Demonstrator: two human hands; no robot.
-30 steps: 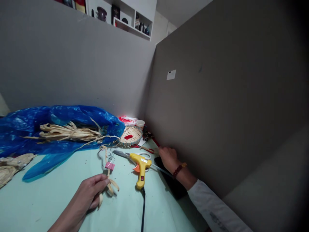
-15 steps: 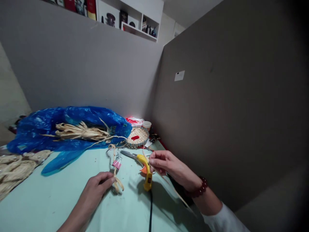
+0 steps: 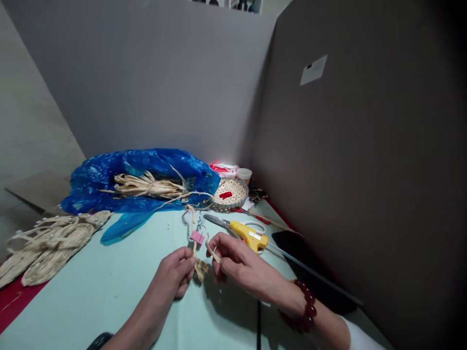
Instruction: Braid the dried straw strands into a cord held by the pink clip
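Near the middle of the pale green table, my left hand (image 3: 179,271) pinches a short piece of tan braided strand (image 3: 199,270) just below a pink binder clip (image 3: 197,237). The clip grips the strand, whose upper part curls away behind it. Close by on the right, my right hand (image 3: 233,257) holds a thin tan strip (image 3: 211,249) between thumb and fingers, its end pointing up. Beyond my right hand lies a yellow glue gun (image 3: 250,234) on its side, partly over scissors (image 3: 218,221).
A blue plastic bag (image 3: 91,175) at the back bears a bundle of dried strips (image 3: 146,186). Right of it are a woven tray (image 3: 239,193) and a white cup (image 3: 244,174). Woven slippers (image 3: 58,253) lie at the left. A black cord (image 3: 259,323) runs toward the front edge.
My right hand has come closer to my left hand with the strip. The glue gun now lies turned toward the right, beyond my right hand. The view has shifted down and left.
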